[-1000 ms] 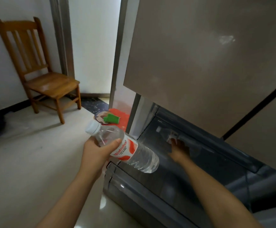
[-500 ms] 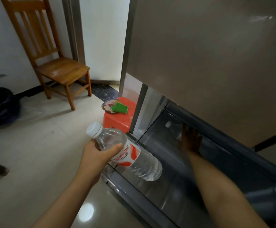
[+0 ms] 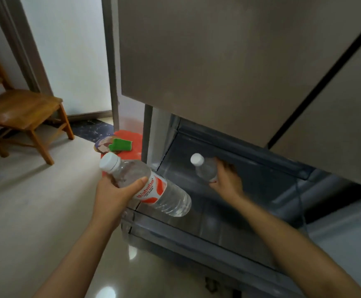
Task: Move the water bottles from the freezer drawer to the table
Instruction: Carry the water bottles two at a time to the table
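My left hand grips a clear water bottle with a white cap and a red and white label, tilted over the front left corner of the open freezer drawer. Inside the drawer, my right hand is closed around a second clear bottle, whose white cap points up and to the left. The lower part of that second bottle is hidden behind my fingers.
The closed fridge doors overhang the drawer. A red stool carrying a green item stands left of the fridge. A wooden chair is at the far left on the pale tiled floor.
My right hand has closed on a second bottle in the drawer and raised it into sight. The left hand and its bottle kept their pose while the view shifted.
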`<state>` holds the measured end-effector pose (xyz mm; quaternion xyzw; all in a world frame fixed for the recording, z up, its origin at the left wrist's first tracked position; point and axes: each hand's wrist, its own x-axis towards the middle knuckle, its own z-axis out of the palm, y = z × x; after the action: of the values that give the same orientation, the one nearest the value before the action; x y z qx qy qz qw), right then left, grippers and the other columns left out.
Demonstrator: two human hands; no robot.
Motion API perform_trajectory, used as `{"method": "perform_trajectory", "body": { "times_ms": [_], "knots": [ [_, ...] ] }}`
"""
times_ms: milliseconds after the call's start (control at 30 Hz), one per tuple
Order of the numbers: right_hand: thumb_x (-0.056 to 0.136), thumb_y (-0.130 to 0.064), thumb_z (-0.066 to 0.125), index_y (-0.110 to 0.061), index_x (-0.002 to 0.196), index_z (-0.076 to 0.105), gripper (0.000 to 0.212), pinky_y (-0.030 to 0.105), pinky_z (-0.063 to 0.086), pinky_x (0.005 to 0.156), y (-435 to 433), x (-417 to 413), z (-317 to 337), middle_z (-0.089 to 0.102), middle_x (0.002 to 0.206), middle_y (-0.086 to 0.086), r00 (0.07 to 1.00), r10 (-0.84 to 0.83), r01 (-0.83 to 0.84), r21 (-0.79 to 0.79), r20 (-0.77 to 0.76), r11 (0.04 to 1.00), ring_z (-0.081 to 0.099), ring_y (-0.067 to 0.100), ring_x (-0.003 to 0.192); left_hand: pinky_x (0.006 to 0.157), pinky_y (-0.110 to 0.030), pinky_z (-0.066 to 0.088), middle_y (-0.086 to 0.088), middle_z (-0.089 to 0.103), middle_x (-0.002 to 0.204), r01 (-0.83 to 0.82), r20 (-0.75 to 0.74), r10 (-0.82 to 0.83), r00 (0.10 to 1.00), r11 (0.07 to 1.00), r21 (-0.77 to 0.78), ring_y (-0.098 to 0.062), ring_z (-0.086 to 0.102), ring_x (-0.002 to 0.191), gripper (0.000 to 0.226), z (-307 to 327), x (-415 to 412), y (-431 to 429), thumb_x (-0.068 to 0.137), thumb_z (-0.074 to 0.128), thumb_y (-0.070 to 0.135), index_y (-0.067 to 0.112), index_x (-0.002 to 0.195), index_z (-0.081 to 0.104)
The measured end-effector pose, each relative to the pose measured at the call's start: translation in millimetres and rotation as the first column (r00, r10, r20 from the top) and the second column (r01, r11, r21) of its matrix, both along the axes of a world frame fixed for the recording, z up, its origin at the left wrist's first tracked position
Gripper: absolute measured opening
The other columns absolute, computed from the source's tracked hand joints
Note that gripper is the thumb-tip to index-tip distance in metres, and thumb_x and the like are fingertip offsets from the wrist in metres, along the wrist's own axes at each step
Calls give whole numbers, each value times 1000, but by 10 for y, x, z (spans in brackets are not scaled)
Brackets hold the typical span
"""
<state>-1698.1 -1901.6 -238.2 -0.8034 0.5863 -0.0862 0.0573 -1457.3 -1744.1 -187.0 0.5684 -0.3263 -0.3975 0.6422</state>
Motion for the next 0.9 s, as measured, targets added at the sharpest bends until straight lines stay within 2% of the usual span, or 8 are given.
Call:
{"method": "perform_trajectory", "body": {
  "times_ms": [67,133,200,333,433,567,767,900],
  "knots": [
    [70,-28,76,-21,130,39,70,41,49,85,223,-112,202,53,127,4,955,-128,113,71,267,991,52,28,114,78,-37,54,-4,65,105,30,-11,-30,999,999,-25,-17,65,92,72,58,-5,-5,55,73,25,8,122,52],
    [67,-23,81,-21,130,39,75,36,45,91,457,-207,390,52,123,-2,833,-199,149,137,517,979,50,19,113,83,-41,52,-2,64,101,56,-13,-57,998,998,-21,-17,63,90,54,114,-17,-15,64,74,15,12,114,54],
    [64,-13,82,-24,128,38,78,30,42,91,691,-315,581,49,117,-9,720,-223,155,160,658,975,48,14,111,82,-38,50,1,63,95,89,9,-89,996,996,-19,-15,61,86,39,173,-49,-33,71,71,8,17,106,54],
    [62,-4,83,-33,116,34,79,21,44,88,1059,-512,898,47,108,-22,651,-211,178,123,729,976,49,7,105,67,-21,45,10,57,85,211,89,-204,975,974,-76,-3,56,77,30,412,-163,-42,75,68,3,22,91,51],
    [63,0,81,-30,118,33,78,7,44,73,1299,-629,1121,46,107,-22,613,-198,210,85,765,974,49,-1,99,65,-18,43,12,57,86,331,193,-309,931,939,-93,0,54,78,33,573,-254,-83,73,71,6,23,91,51],
    [63,2,79,-30,117,32,78,7,45,69,1570,-785,1332,47,105,-22,557,-204,259,65,805,964,50,-7,93,71,-22,46,11,56,94,447,317,-403,859,891,-77,-3,54,85,50,778,-410,-118,67,76,8,17,108,49],
    [62,-2,81,-31,122,32,83,12,45,74,1810,-1007,1379,47,110,-21,534,-201,292,44,821,955,50,4,102,84,-37,52,6,61,100,600,455,-542,706,800,23,-15,60,95,52,992,-749,-104,65,79,12,25,107,51],
    [62,-3,82,-31,123,33,83,16,47,80,1846,-1094,1394,48,113,-15,515,-164,274,19,842,962,50,11,109,87,-42,52,4,61,100,569,422,-515,746,823,-2,-18,60,95,50,1138,-934,-37,66,77,10,22,106,50]
  ]
}}
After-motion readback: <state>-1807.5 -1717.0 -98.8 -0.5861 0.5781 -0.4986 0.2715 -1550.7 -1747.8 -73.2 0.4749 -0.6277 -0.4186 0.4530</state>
